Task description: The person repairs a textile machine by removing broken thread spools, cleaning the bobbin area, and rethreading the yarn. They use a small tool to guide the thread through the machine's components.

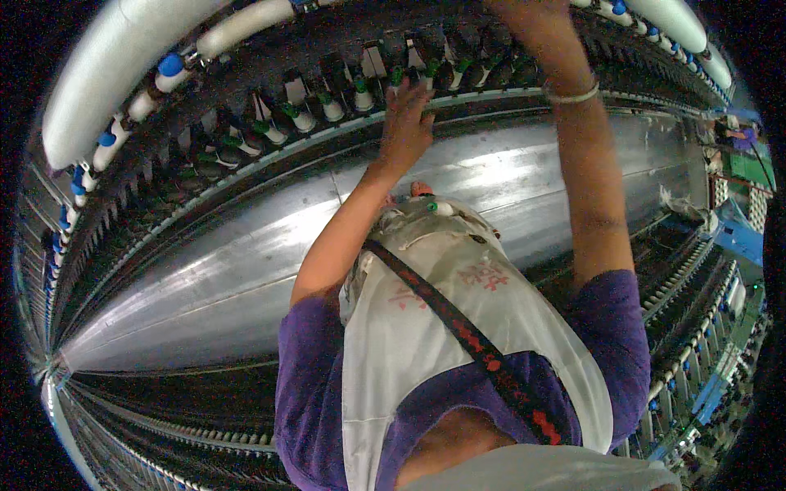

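Observation:
My left hand [407, 129] reaches to the row of spindles on the spinning frame. Its fingers point up toward a green-topped bobbin [397, 77], with the thumb held apart; whether the fingertips touch the bobbin is hard to make out. Beside it stand more white yarn bobbins [363, 96] with green tops, spaced along the rail. My right hand [534, 18] is raised higher, by the upper part of the frame, and the picture's top edge cuts off its fingers. A pale bangle [573, 93] circles that wrist.
Large white rolls [115, 78] and blue-capped bobbins [170, 72] hang along the top. A long metal rail [327, 135] runs below the spindles. Behind me another machine row [688, 278] stands close. A green-topped bobbin [440, 208] lies at my apron pocket.

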`<state>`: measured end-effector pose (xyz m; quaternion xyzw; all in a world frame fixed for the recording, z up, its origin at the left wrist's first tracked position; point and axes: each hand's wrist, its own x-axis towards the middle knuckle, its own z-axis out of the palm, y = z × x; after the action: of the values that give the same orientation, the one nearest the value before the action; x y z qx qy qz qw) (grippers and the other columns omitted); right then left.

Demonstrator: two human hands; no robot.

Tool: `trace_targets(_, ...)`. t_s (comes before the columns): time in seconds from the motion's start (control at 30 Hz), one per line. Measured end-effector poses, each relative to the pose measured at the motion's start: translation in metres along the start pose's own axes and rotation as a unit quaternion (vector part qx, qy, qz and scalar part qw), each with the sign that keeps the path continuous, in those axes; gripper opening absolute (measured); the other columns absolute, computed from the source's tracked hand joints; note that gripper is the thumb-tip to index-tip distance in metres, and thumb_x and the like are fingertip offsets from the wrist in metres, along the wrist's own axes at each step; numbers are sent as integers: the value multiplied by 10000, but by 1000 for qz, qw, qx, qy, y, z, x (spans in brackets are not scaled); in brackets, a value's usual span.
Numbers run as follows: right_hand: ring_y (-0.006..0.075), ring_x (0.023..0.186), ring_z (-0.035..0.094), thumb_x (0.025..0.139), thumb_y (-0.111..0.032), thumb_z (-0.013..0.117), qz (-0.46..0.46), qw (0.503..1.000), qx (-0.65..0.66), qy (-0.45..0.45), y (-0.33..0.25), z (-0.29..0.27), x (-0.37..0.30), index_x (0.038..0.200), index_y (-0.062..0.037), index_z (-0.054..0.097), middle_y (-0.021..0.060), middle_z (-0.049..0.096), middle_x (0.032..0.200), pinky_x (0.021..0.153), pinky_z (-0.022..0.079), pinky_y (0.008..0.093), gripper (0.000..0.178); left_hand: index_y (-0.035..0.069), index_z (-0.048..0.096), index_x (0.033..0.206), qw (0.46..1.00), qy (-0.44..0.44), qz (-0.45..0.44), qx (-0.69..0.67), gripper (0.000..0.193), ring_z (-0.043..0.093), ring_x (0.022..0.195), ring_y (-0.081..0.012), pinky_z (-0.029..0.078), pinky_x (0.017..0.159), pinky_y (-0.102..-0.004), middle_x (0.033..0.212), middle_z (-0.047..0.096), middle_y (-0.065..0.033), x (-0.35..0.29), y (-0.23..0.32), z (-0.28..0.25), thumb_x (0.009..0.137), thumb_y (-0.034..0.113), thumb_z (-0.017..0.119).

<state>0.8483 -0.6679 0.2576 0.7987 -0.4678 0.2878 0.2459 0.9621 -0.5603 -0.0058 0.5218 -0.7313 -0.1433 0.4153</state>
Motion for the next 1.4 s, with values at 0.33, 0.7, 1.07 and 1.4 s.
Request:
trace_targets(0.33,278,892,518,753,-125,634,-180,981,65,43,-42,56,48,702,-50,639,99,573,839,733,450,422,91,-2,352,1341,974,210,-66,-61,629,344,1292,-367,403,980,-397,1370,377,-219,76,0,-14,770,17,615)
trace_targets(0.7,258,912,521,825,-162,543,-188,980,-58,22,-45,63,42,800,-37,673,92,608,918,759,433,416,182,37,291,1404,990,4,-107,96,696,207,1360,-426,83,1102,-577,1430,306,-212,56,18,-2,815,191,630)
trace_targets(1.07,343,814,584,846,-269,550,-131,756,382,-515,-63,117,-261,932,-105,649,167,598,882,750,473,462,210,19,648,919,821,-398,-384,-144,230,589,748,-181,459,747,-323,758,625,-63,-242,-71,-15,893,227,555)
trace_targets(1.4,247,758,642,725,-86,684,-273,624,518,-517,-148,156,-289,955,-35,679,130,652,844,677,503,335,236,-17,631,1003,789,-354,-479,-151,385,560,846,-250,422,796,-402,939,628,-143,-339,-81,15,867,329,531)
